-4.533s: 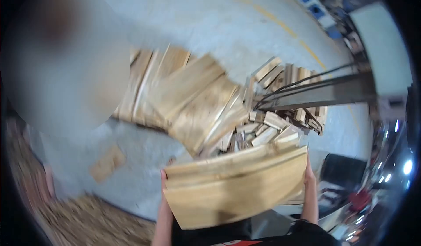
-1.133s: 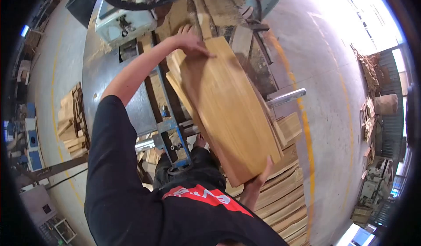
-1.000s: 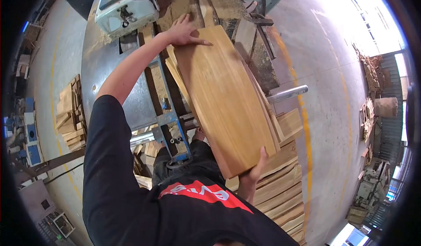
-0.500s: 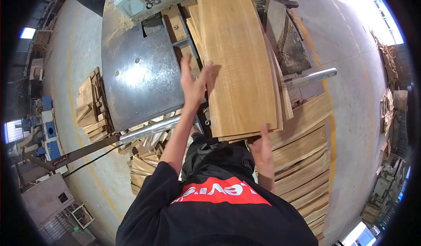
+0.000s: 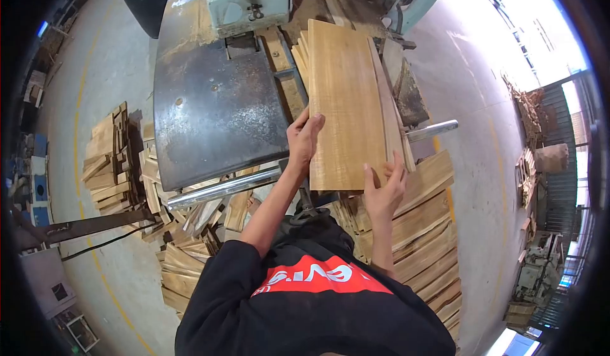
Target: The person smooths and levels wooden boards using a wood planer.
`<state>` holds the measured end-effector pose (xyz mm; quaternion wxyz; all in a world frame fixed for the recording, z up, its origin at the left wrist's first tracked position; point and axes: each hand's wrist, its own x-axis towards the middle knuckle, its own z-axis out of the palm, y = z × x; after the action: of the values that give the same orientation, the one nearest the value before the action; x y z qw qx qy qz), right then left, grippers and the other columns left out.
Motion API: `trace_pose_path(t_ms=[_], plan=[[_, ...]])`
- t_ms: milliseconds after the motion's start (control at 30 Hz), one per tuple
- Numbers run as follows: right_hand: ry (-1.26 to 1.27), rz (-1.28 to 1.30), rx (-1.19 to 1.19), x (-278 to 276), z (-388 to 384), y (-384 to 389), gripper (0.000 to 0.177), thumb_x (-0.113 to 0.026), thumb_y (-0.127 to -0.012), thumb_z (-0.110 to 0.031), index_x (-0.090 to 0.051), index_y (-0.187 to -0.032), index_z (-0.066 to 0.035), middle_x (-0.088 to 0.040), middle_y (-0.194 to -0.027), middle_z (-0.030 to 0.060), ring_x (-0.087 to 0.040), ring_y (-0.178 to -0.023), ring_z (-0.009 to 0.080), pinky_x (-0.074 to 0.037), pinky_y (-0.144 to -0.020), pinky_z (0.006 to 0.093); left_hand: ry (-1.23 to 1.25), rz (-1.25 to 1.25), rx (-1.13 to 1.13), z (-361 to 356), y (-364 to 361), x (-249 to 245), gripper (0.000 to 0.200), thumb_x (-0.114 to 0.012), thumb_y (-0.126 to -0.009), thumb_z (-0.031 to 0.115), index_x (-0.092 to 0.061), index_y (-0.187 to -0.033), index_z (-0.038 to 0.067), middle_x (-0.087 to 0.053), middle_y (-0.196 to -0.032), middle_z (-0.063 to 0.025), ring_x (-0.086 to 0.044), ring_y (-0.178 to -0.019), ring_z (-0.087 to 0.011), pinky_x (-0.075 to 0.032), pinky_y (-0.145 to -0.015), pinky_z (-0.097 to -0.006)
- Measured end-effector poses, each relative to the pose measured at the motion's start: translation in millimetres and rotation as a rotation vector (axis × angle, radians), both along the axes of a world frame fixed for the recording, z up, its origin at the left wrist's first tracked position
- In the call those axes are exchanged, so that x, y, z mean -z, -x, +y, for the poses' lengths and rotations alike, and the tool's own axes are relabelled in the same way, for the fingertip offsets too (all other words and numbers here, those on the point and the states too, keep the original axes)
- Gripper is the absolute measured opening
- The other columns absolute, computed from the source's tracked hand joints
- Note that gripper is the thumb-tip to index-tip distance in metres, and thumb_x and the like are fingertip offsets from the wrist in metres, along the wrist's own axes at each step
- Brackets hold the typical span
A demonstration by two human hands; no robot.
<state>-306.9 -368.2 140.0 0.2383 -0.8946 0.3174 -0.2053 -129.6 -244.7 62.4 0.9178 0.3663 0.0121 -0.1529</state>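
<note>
A wide, pale wooden board (image 5: 346, 102) lies on top of a fanned stack of thinner boards (image 5: 389, 95) beside the dark metal machine table. My left hand (image 5: 304, 139) grips the top board's left edge, thumb on its upper face and fingers at the side. At the near right corner, my right hand (image 5: 385, 189) has its thumb and fingers spread apart, close to the board's end; whether it touches the wood is unclear. The board's underside is hidden.
The metal machine table (image 5: 222, 108) is left of the stack, below a pale green machine housing (image 5: 249, 3). Chrome bars (image 5: 222, 188) run along its near side. Boards are piled at the lower right (image 5: 419, 229), and wood pieces (image 5: 108, 159) are stacked on the left floor.
The view has shifted. My left hand has closed on the top board's left edge, and that board now sits at a different angle over the stack. My right hand remains near its near end.
</note>
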Motion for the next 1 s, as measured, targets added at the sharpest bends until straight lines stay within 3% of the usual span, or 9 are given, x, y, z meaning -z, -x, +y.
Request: trace_pose_path(t_ms=[67, 167, 400, 500, 567, 667, 767, 900, 1000], plan=[[-0.357, -0.104, -0.051, 5.4, 22.8, -2.2, 0.079, -0.085, -0.086, -0.043, -0.055, -0.149, -0.007, -0.065, -0.124, 0.0151, -0.06, -0.117, 0.0364, -0.046, -0.102, 0.0509, 0.047, 0.14, 0.061, 36.1, 10.6, -34.6, 0.044, -0.064, -0.103, 0.005, -0.06, -0.145, -0.007, -0.069, -0.133, -0.0086, -0.066, -0.107, -0.0118, -0.053, -0.096, -0.0271], [0.122, -0.006, -0.378, -19.0, 70.9, -7.5, 0.085, -0.088, -0.082, -0.046, -0.054, -0.15, -0.008, -0.063, -0.132, 0.0156, -0.058, -0.122, 0.0367, -0.044, -0.107, 0.0516, -0.034, 0.023, -0.029, 84.9, 7.0, -34.0, 0.043, -0.064, -0.102, 0.004, -0.061, -0.143, -0.007, -0.073, -0.117, -0.0063, -0.066, -0.102, -0.0122, -0.054, -0.093, -0.0269], [-0.099, -0.08, -1.022, -73.6, 151.6, -24.4, 0.1, -0.086, -0.086, -0.028, -0.03, -0.167, -0.016, -0.044, -0.163, 0.0224, -0.046, -0.149, 0.0425, -0.046, -0.115, 0.0554, -0.317, -0.082, -0.348, 146.5, 28.2, -129.7, 0.044, -0.068, -0.102, 0.01, -0.063, -0.143, -0.007, -0.073, -0.127, -0.0121, -0.066, -0.111, -0.0129, -0.051, -0.101, -0.0291], [-0.311, -0.323, -0.813, -53.2, 165.8, -39.6, 0.085, -0.071, -0.092, 0.001, -0.03, -0.166, -0.009, -0.052, -0.157, 0.0232, -0.063, -0.133, 0.0391, -0.058, -0.104, 0.0415, -0.446, -0.26, -0.212, 168.5, 23.4, -114.8, 0.048, -0.069, -0.103, 0.017, -0.062, -0.144, -0.007, -0.071, -0.134, -0.0141, -0.062, -0.126, -0.017, -0.046, -0.11, -0.031], [-0.47, -0.329, -0.779, -41.5, 161.0, -42.9, 0.081, -0.073, -0.093, -0.002, -0.033, -0.163, -0.005, -0.052, -0.157, 0.0217, -0.062, -0.136, 0.0358, -0.056, -0.105, 0.0402, -0.618, -0.378, -0.026, 199.5, 25.1, -93.4, 0.06, -0.073, -0.1, 0.023, -0.056, -0.15, -0.006, -0.06, -0.152, -0.0176, -0.052, -0.144, -0.0224, -0.037, -0.12, -0.0315], [-0.507, -0.378, -0.721, -14.1, 157.4, -50.5, 0.079, -0.075, -0.092, -0.003, -0.037, -0.161, -0.003, -0.057, -0.153, 0.0193, -0.064, -0.134, 0.032, -0.055, -0.105, 0.0376, -1.705, -0.779, 0.131, 241.9, 62.7, -77.5, 0.139, -0.098, -0.059, 0.056, -0.028, -0.167, 0.003, -0.019, -0.173, -0.0328, -0.013, -0.161, -0.0514, -0.018, -0.126, -0.0645], [-0.813, -0.253, -0.62, 39.6, 150.2, -36.8, 0.066, -0.074, -0.096, -0.004, -0.044, -0.155, 0.001, -0.063, -0.145, 0.0191, -0.066, -0.131, 0.0306, -0.056, -0.105, 0.0382, -1.826, -0.6, 0.381, 272.6, 98.5, -41.7, 0.163, -0.1, -0.041, 0.064, -0.019, -0.17, 0.008, -0.007, -0.174, -0.0345, 0.004, -0.16, -0.0582, -0.007, -0.122, -0.0756], [-1.746, 0.096, -0.353, 82.4, 141.8, -14.6, 0.044, -0.062, -0.109, -0.019, -0.054, -0.144, 0.007, -0.068, -0.134, 0.0233, -0.068, -0.126, 0.0322, -0.056, -0.107, 0.0409, -1.76, -0.593, 0.195, 281.6, 114.7, 16.4, 0.157, -0.099, -0.046, 0.061, -0.021, -0.168, -0.001, -0.011, -0.176, -0.0273, 0.0, -0.164, -0.0484, -0.008, -0.122, -0.0769], [-1.978, 0.243, -0.309, 108.7, 147.1, -7.9, 0.046, -0.057, -0.112, -0.028, -0.056, -0.138, 0.01, -0.07, -0.129, 0.0243, -0.072, -0.119, 0.0357, -0.061, -0.102, 0.0438, -1.825, -0.716, 0.104, 293.3, 104.5, 32.1, 0.15, -0.099, -0.05, 0.056, -0.024, -0.165, -0.006, -0.021, -0.175, -0.0237, -0.004, -0.164, -0.0451, -0.009, -0.123, -0.0759]])
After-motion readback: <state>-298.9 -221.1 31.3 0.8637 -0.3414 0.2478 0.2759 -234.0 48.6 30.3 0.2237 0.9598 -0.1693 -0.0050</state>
